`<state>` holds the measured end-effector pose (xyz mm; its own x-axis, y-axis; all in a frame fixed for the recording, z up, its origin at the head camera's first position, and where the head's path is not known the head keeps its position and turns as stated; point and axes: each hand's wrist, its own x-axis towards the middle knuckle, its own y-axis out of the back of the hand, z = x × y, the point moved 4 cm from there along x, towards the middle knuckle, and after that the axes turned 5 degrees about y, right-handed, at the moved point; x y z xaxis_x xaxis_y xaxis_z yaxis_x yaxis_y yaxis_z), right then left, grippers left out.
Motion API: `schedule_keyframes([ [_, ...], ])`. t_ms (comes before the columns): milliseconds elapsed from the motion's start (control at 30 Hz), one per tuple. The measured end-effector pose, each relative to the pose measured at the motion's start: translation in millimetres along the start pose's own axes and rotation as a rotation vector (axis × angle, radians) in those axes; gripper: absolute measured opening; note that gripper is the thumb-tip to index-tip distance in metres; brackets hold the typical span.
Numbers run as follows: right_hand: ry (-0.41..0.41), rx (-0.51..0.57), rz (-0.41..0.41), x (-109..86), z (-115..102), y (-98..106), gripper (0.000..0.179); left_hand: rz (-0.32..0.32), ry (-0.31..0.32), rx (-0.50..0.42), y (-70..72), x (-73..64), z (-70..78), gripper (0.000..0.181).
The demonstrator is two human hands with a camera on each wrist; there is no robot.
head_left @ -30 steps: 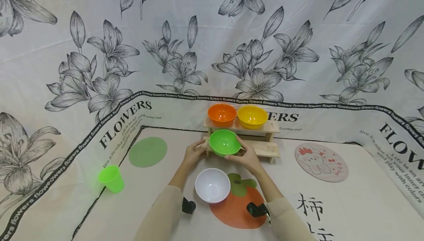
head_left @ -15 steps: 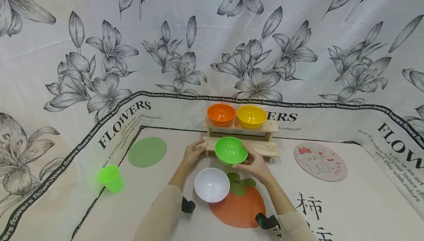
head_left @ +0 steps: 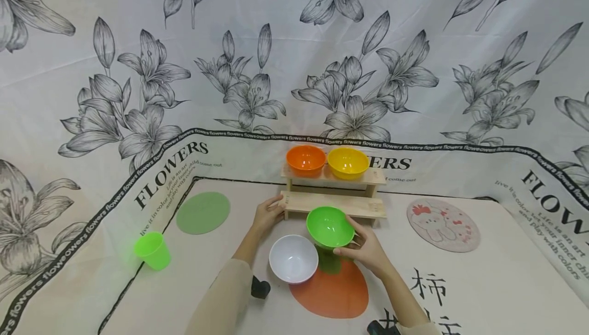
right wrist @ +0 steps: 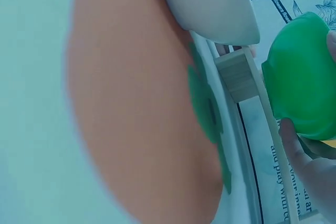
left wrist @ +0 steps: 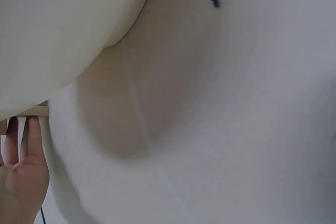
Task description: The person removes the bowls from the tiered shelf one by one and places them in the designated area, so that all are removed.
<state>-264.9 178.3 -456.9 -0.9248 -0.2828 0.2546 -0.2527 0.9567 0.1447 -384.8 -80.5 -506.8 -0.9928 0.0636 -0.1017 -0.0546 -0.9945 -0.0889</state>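
My right hand grips the rim and side of a green bowl, thumb below and fingers at its right side. The bowl is tilted and held in front of a two-step wooden rack. In the right wrist view the green bowl shows its underside, with a thumb against it. My left hand touches the left end of the rack's lower step; in the left wrist view its fingers lie fairly straight against the wood. A white bowl stands between the forearms, just left of the green one.
An orange bowl and a yellow bowl sit on the upper step. A green cup and green round mat are at left, a pink round mat at right. A persimmon print marks the tabletop.
My right hand has drawn the green bowl away from the lower step, toward me and to the right. The left hand has come off the bowl's side and stays at the rack's end.
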Motion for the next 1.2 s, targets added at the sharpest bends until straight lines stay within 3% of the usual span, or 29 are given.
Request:
schedule_keyframes([
  [833, -0.037, 0.002, 0.044, -36.5, 10, 5, 0.088, 0.01, -0.007, 0.024, 0.0, 0.9, -2.6, 0.042],
  [1200, -0.05, 0.005, -0.028, -49.2, 13, 10, 0.087, 0.002, -0.007, -0.024, 0.3, -0.3, -2.4, 0.042],
])
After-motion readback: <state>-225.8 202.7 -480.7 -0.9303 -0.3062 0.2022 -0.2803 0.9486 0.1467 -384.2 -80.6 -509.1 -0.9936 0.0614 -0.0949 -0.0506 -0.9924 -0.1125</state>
